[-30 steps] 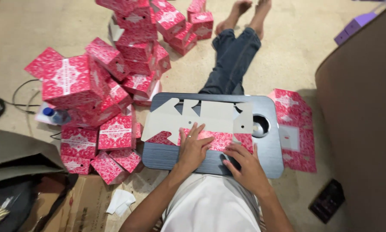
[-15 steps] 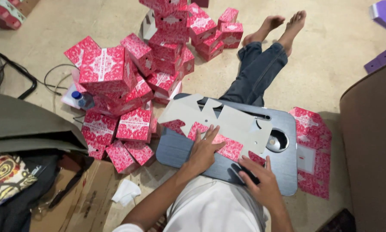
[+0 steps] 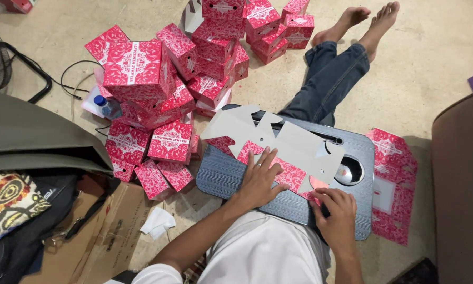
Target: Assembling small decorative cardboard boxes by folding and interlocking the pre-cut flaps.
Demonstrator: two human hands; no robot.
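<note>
The left hand [image 3: 260, 181] lies flat, fingers spread, pressing the flat box blank [image 3: 278, 144] onto the lap tray [image 3: 223, 179]. The right hand [image 3: 337, 210] curls at the blank's near right corner and seems to pinch a pink flap there, though its fingertips are partly hidden. The blank lies grey side up, long axis running from upper left to lower right across the tray, stretching away from both hands; the left hand sits nearer its middle. One blank, one tray. A second flat blank [image 3: 394, 184] lies pink side up on the floor right of the tray. Left, a heap of folded pink boxes [image 3: 157, 89], well over a dozen, and one water bottle [image 3: 107, 107].
</note>
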